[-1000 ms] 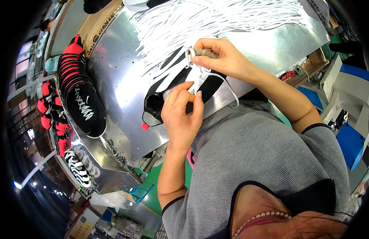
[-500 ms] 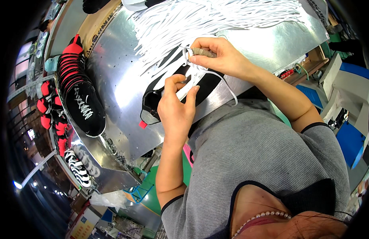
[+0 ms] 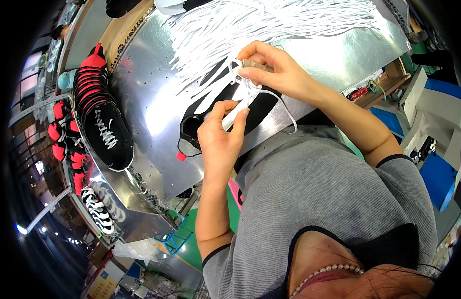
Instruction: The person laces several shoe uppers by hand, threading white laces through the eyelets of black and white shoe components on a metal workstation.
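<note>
two-handed lacing work at a metal table, seen from your head. the black and white shoe lies at the table's near edge, directly in front of you, between your hands; its open collar and small red tab point to the lower left. your right hand is at the upper side of the shoe, fingers curled and closed on a short tan handle; a white lace forms a small upright loop beside its thumb and fingertips, and one end trails down over the table's near edge. your left hand is over the shoe near the collar, partly closed, with thumb and forefinger a little apart at the white strip along the shoe's middle; whether they pinch it, you cannot tell. beyond the shoe, a broad pile of white laces spreads across the far part of the table. to your left, a laced black shoe rests at the table's edge, in line with a row of nested red and black shoe parts. farther left and lower are more red and black shoes and a black-and-white striped shoe.
</note>
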{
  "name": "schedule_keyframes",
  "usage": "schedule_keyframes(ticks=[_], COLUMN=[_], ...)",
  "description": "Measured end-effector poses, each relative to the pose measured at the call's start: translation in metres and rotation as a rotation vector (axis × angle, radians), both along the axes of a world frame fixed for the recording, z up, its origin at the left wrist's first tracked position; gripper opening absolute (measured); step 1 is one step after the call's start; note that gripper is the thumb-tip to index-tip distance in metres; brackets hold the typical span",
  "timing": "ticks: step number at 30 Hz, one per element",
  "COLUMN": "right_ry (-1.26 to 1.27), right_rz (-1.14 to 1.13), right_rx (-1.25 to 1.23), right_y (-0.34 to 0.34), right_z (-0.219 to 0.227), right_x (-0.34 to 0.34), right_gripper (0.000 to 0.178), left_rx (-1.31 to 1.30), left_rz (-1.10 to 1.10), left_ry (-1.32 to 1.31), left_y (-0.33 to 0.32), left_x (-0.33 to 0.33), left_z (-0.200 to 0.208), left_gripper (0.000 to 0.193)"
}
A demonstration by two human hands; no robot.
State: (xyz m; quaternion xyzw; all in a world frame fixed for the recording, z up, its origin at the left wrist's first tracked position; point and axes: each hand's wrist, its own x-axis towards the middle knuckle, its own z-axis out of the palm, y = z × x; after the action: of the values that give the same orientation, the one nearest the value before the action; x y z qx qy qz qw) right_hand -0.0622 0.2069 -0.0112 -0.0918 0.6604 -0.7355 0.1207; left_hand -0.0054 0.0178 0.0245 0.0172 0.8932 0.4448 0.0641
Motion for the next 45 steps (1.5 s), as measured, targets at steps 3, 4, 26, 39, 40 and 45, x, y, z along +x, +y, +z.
schedule_keyframes(ticks=[3,4,26,39,40,45], right_ry=[0.032,0.041,0.074,0.185,0.179,0.125], right_rz=[-0.106,-0.140,0.048,0.050,0.080,0.003], right_rx=[0.016,0.035,0.489,0.523,0.549,0.709], right_y=[0.002,0.004,0.007,-0.012,-0.003,0.052], right_z=[-0.005,-0.005,0.011,0.003,0.009,0.041], right_x=[0.014,0.020,0.057,0.051,0.051,0.052], right_gripper=[0.025,0.027,0.018,0.014,0.014,0.018], left_rx=[-0.089,-0.111,-0.178,-0.143,-0.126,-0.289], left_rz=[-0.037,-0.055,-0.143,-0.297,-0.276,-0.288], left_ry=[0.045,0.057,0.201,0.440,0.447,0.499], left_y=[0.002,0.001,-0.002,-0.002,-0.001,-0.008], left_x=[0.001,0.001,0.001,0.002,0.004,0.014], left_z=[-0.002,-0.002,-0.009,-0.015,-0.016,-0.018], left_gripper=[0.016,0.017,0.019,0.019,0.019,0.019])
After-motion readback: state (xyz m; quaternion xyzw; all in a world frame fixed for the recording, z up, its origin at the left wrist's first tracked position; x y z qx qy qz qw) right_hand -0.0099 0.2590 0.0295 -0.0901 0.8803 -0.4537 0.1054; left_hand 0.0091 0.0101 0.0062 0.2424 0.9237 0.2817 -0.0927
